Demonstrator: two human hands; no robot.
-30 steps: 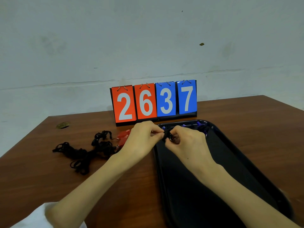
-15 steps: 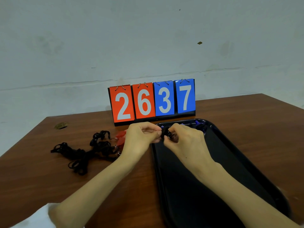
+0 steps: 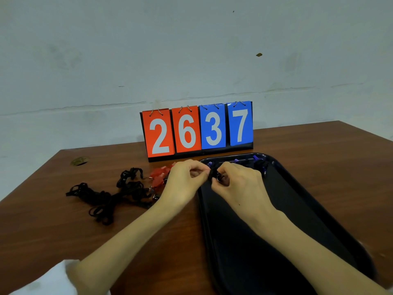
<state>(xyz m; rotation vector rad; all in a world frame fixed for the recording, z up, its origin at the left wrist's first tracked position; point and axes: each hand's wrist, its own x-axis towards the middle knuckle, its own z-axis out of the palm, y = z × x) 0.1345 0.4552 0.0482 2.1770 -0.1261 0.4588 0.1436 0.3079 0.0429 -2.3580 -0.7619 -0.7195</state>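
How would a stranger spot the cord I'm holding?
Find the black tray before the scoreboard. Over its far left corner, the left hand and right hand pinch a black cord with a metal ring. Other black cords lie loose left of it.

The number stand (image 3: 197, 129) sits at the back of the worktop (image 3: 319, 156), close to the wall. Just before it and to the right, the tray (image 3: 276, 241) lies lengthwise on the worktop, running toward the person. Left of the tray lies a heap of cords (image 3: 110, 199), with a few plastic pieces (image 3: 158, 176) between that heap and the tray's far left corner. Small clips (image 3: 258, 163) lie in the tray at its far end. The left hand (image 3: 182, 182) and right hand (image 3: 240, 184) meet over that corner, a small ringed piece (image 3: 215, 176) pinched between them
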